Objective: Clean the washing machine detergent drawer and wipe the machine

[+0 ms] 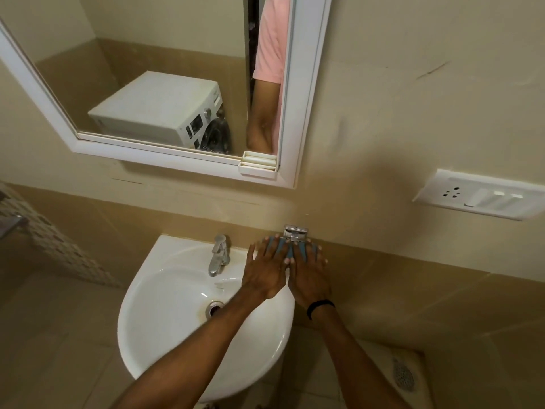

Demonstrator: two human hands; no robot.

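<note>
Left hand (264, 271) and right hand (310, 277) press flat, fingers straight, on blue thing (282, 248) beside sink (177, 246); maybe cloth for wiping.

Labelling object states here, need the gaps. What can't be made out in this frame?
All head view:
1. The blue item: left hand and right hand cover most of it; identity unclear.
2. The chrome wall fixture: small; how it joins the blue item is unclear.
3. The washing machine: mirror reflection only; front details too small.
4. The metal object: cut off by the left edge.
</note>
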